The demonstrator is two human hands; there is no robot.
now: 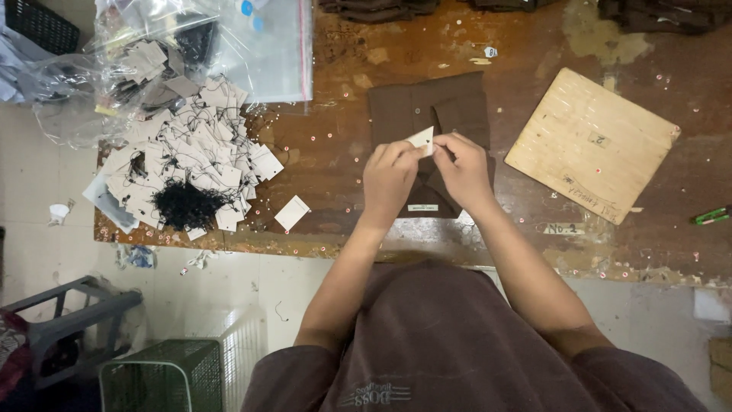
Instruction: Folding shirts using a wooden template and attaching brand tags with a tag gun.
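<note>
Presently, at the worktable:
Left hand (389,177): raised over the folded garment, fingers curled in and pinched on the lower left edge of the small white tag.
Right hand (463,168): just beside the left, fingertips closed against the right edge of the same tag; whether a string runs between the fingers cannot be told.
Small white tag (422,140): held between both hands, tilted, just above the upper middle of the garment.
Folded brown garment (427,114): flat on the table, collar end toward the far side, a pale label showing near its lower edge, partly hidden by the hands.
Wooden table (343,145): dark, worn and stained, dotted with small pale specks.
Heap of tags (206,145): white cards with black strings, spread well to the left of the hands, a dark tangle of string on its near part.
Loose tag (292,213): lying alone between the heap and the left forearm.
Plastic bags (152,61): clear, crumpled, at the far left corner with more cards inside.
Plywood board (592,143): pale, square, tilted, to the right of the garment, apart from it.
Green pen (711,216): at the right edge.
Wire basket (164,375): green, on the floor at lower left.
</note>
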